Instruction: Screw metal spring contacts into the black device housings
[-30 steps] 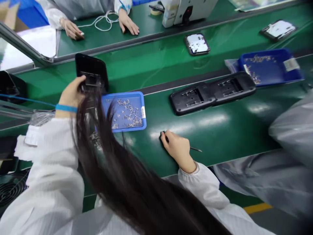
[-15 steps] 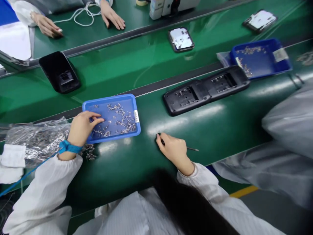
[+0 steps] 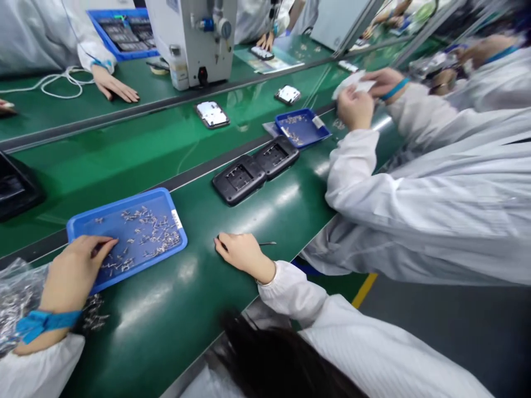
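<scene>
My left hand [image 3: 77,271], with a blue band at its wrist, reaches over the left part of a light blue tray [image 3: 176,203] of small metal pieces [image 3: 166,240]. Its thumb and forefinger are pinched together; anything between them is too small to name. My right hand [image 3: 243,254] rests on the green bench, its fingers closed round a thin dark tool [image 3: 267,243] whose metal end sticks out to the right. Beyond it lie two black device housings [image 3: 238,179] joined end to end.
A bag of metal pieces [image 3: 16,301] lies at the left. Past the housings is a dark blue tray [image 3: 305,130]. White-faced units [image 3: 212,114] sit on the green strip. A co-worker's hands [image 3: 357,105] are at the right; a machine [image 3: 194,44] stands opposite.
The view has swung to the right, bringing more of the co-workers and the machine into sight. Both my hands keep about the same places by the tray and on the bench.
</scene>
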`<state>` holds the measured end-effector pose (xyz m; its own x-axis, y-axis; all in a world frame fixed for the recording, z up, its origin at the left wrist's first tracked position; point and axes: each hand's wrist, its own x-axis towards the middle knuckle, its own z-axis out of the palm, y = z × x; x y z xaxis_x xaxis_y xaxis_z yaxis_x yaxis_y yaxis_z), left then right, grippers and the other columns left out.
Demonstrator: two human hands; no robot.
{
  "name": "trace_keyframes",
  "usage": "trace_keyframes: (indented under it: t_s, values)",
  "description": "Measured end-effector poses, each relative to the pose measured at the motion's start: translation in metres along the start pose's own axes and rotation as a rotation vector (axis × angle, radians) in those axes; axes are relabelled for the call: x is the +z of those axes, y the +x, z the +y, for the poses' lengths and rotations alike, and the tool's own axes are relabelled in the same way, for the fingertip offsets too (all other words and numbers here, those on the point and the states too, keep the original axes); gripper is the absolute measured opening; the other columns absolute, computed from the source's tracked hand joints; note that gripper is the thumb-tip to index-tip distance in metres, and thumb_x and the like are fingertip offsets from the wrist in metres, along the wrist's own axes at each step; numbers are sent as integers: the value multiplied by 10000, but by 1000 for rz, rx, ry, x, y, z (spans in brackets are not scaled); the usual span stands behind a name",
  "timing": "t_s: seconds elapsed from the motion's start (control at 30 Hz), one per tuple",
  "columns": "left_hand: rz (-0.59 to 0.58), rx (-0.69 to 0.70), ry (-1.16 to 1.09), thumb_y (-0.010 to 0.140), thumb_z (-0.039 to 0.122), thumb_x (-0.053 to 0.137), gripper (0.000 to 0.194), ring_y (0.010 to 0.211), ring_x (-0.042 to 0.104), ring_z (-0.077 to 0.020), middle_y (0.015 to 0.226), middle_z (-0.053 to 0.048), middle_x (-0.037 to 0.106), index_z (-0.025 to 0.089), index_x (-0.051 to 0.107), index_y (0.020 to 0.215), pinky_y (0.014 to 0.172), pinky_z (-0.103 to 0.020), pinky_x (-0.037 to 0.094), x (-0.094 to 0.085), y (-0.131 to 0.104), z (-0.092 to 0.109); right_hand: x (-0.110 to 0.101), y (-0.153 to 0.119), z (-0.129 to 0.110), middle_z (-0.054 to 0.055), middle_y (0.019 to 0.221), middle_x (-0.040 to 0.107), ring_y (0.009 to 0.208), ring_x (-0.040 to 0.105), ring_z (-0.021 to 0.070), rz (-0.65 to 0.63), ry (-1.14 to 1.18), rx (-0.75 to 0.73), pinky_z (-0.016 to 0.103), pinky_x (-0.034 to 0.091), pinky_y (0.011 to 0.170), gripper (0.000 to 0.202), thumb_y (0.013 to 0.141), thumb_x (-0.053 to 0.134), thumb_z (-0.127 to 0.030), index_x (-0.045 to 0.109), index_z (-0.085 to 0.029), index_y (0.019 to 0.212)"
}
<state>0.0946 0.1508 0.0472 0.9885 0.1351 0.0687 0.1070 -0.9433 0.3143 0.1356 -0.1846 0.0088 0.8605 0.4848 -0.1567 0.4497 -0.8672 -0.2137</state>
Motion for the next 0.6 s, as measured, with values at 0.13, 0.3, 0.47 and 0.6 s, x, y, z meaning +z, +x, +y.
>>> trace_keyframes:
  t_s: [0.13,0.3,0.47,0.6]
  values:
    - [-16,-54,0,924,545,383,243,923,653,-320,992,27,659,356,532,960,730,-413,491,-8,-13,24,-32,17,15,13,864,692,738,637,123,65,31,-55,241,304,603,345,1019,366,-390,627,-200,896]
    - [28,-302,-439,670,647,655,364,959,702,-355,910,45,728,370,598,899,909,-564,550,4,-41,62,-64,50,47,91,1312,560,868,655,158,310,-32,174,247,407,636,380,995,325,-288,536,-192,1296]
    - [-147,-484,-828,484,580,822,365,802,743,-330,800,-8,761,309,706,698,769,-437,642,26,-84,82,-50,4,28,124,1235,591,823,670,177,124,-39,206,271,482,657,357,983,344,-293,625,-132,1134]
    - [-217,-455,-961,475,531,878,392,660,736,-252,748,-62,745,210,675,574,621,-259,631,40,-112,93,-27,-71,-18,46,1208,628,938,667,156,-2,184,-187,252,527,678,373,947,433,-307,591,-186,1262]
